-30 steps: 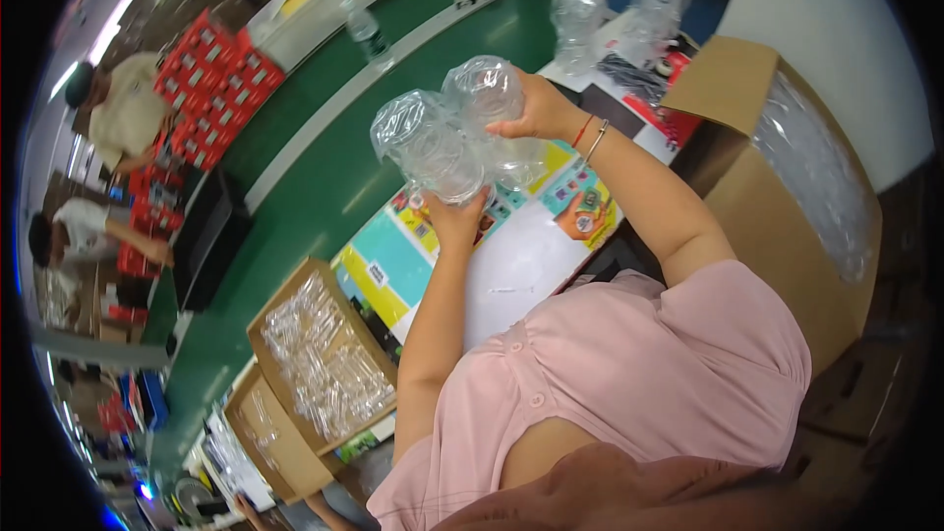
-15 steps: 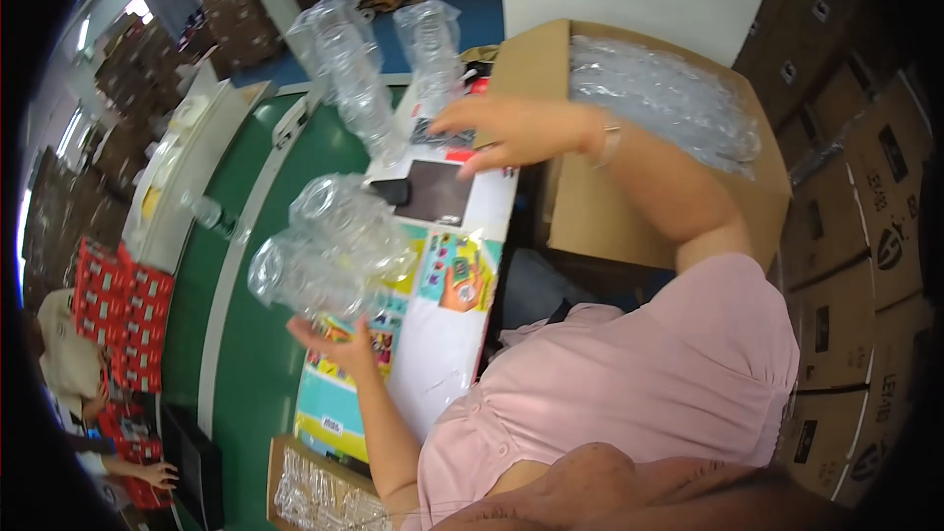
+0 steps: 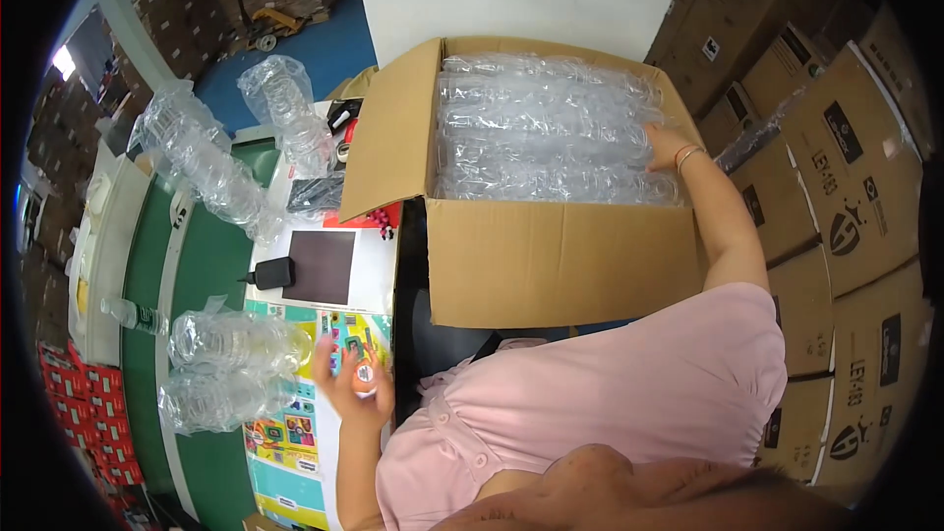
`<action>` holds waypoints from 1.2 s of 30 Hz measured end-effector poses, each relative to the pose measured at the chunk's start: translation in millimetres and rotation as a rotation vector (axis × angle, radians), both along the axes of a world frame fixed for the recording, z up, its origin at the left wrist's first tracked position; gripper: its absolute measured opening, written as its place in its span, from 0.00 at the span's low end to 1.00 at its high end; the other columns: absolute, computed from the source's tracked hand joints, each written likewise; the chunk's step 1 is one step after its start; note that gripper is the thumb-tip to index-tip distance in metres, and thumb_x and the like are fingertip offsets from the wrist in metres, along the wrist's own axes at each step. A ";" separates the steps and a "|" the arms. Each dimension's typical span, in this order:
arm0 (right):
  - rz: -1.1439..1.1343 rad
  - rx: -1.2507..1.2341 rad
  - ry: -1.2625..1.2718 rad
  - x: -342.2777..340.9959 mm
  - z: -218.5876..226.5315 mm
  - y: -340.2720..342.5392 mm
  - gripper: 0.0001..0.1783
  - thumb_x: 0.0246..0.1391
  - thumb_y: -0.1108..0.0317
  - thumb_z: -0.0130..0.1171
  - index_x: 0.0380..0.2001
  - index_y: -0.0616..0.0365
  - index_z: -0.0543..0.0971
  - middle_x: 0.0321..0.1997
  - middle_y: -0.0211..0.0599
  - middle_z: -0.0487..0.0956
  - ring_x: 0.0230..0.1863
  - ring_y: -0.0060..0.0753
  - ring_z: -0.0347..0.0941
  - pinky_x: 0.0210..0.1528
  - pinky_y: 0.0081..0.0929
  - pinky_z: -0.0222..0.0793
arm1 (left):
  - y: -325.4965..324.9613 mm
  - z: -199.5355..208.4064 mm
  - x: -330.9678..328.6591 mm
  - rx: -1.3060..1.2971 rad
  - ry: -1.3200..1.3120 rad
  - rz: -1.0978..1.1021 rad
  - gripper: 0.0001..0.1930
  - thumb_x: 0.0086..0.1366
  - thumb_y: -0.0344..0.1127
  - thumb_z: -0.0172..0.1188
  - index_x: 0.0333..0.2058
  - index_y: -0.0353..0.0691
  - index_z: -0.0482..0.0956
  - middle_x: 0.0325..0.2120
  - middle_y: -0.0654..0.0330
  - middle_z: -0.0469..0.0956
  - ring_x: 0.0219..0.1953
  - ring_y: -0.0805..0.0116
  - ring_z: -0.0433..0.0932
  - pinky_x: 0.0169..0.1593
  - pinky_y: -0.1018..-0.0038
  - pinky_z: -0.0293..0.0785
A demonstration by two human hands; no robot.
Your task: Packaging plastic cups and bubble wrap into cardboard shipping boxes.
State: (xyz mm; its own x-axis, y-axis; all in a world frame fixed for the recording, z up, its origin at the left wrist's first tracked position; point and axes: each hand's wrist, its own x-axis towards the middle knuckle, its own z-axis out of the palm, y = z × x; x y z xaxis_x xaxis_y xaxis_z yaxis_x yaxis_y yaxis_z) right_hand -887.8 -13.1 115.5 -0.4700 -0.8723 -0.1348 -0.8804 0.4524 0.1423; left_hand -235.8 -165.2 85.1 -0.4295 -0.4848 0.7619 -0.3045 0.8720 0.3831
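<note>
Right grip [image 3: 666,147] loosely curled, seemingly touching plastic bundles [image 3: 551,123].

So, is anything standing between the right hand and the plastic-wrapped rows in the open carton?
Nothing visible: the right hand is at the right-hand ends of the plastic-wrapped rows in the open carton. The carton's turned-out flap is on the left, away from that hand.

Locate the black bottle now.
Head view, left of centre: the black bottle is at the left edge of the dark sheet, pictured above the left hand.
</note>
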 end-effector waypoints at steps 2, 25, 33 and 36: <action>-0.014 -0.034 0.021 -6.1 -12.8 1.6 0.41 0.29 0.58 0.71 0.49 0.64 0.68 0.50 0.53 0.71 0.52 0.55 0.67 0.56 0.39 0.64 | -3.7 13.4 -35.4 0.017 -0.094 -0.154 0.21 0.51 0.25 0.59 0.46 0.38 0.70 0.54 0.43 0.63 0.56 0.43 0.62 0.59 0.54 0.59; 1.216 -0.960 1.391 289.9 240.0 -125.0 0.23 0.55 0.61 0.53 0.55 0.45 0.67 0.64 0.39 0.62 0.65 0.33 0.57 0.71 0.45 0.38 | -89.0 189.3 -220.5 0.142 -0.042 -0.279 0.40 0.46 0.36 0.70 0.55 0.36 0.59 0.55 0.50 0.62 0.48 0.56 0.72 0.49 0.66 0.70; 0.437 -1.004 -0.604 185.8 112.7 -196.4 0.20 0.59 0.55 0.52 0.42 0.63 0.71 0.34 0.39 0.76 0.33 0.27 0.74 0.38 0.26 0.72 | -46.3 88.4 -148.7 -0.085 0.019 0.006 0.63 0.42 0.60 0.70 0.65 0.36 0.37 0.63 0.47 0.48 0.63 0.46 0.54 0.65 0.54 0.44; -0.286 -0.275 -1.272 168.7 45.2 -227.2 0.37 0.57 0.36 0.43 0.51 0.61 0.67 0.42 0.47 0.77 0.39 0.36 0.77 0.34 0.33 0.76 | -14.2 87.3 -134.4 -0.159 -0.068 0.047 0.60 0.48 0.64 0.61 0.65 0.36 0.33 0.61 0.45 0.54 0.62 0.47 0.55 0.63 0.54 0.45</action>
State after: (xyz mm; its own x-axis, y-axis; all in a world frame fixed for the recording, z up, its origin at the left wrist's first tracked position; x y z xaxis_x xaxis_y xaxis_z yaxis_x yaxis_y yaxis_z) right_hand -719.1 -240.2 160.6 -0.3189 -0.8341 -0.4501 -0.2018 0.5238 -0.8276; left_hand -370.2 -179.5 172.4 -0.4622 -0.3810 0.8007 -0.3669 0.9042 0.2184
